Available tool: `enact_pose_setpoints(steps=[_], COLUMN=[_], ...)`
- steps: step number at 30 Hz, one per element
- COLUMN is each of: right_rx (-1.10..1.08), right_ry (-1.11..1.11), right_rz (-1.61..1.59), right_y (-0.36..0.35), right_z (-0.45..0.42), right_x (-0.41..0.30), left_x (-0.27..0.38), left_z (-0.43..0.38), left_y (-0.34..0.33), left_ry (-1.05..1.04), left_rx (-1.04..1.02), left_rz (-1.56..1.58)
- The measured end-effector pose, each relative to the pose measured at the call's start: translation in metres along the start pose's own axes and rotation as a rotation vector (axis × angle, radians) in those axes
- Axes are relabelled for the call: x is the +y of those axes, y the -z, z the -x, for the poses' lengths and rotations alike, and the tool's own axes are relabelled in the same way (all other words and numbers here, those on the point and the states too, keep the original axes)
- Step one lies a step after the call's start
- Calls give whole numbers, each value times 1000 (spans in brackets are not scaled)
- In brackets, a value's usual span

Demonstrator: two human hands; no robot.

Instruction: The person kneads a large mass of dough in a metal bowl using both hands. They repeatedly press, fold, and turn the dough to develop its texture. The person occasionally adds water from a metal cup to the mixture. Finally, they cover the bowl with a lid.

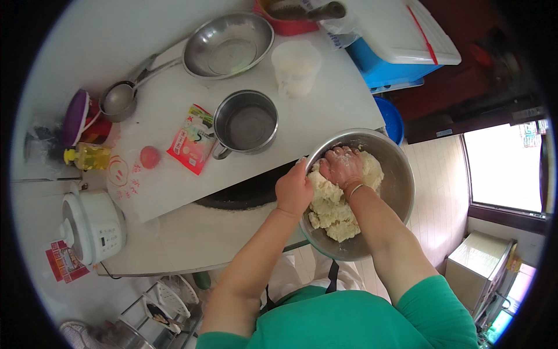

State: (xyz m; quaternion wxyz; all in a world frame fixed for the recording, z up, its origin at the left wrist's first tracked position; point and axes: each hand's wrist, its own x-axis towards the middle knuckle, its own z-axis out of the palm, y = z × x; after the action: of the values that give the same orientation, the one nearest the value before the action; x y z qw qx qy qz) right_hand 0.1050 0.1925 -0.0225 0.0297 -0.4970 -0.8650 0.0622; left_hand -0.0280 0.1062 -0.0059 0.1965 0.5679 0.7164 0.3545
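A wide stainless steel bowl (399, 187) sits before me, overlapping the right corner of the white board. Inside it lies a large lump of pale, rough-surfaced dough (338, 213), uneven and cracked. My left hand (294, 185) grips the bowl's left rim, thumb up on the edge. Down in the bowl is my right hand (344, 165), pressed into the upper part of the dough with its fingers curled over it. Flour or dough dusts its knuckles, and a thin bangle circles the wrist. What supports the bowl underneath is hidden.
On the white board (174, 192) stand a steel pot (246, 122), a red packet (192, 139), a round red object (150, 157), a whitish translucent container (296, 67) and a shallow metal basin (229, 46). A rice cooker (102, 227) is at left, a blue bin (375, 65) at upper right.
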Motion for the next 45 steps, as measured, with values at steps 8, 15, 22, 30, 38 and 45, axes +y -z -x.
enact_pose_setpoints(steps=[8, 15, 22, 30, 38, 45], right_rx=[-139, -408, -376, -263, -10, -130], right_ry=[356, 91, 289, 202, 292, 186], right_rz=[-176, -93, 52, -212, -104, -57], right_y=[97, 56, 75, 70, 21, 18], right_z=[63, 26, 55, 117, 98, 55], right_x=[12, -13, -25, -25, -25, -32], left_x=[2, 13, 7, 7, 5, 5], left_z=[4, 6, 3, 1, 7, 1], left_y=[9, -1, 0, 7, -2, -4], left_ry=[221, 215, 206, 236, 131, 41], left_rx=[-75, -161, -116, -129, -44, 24], left_rz=[-32, -52, -86, -96, -40, 26])
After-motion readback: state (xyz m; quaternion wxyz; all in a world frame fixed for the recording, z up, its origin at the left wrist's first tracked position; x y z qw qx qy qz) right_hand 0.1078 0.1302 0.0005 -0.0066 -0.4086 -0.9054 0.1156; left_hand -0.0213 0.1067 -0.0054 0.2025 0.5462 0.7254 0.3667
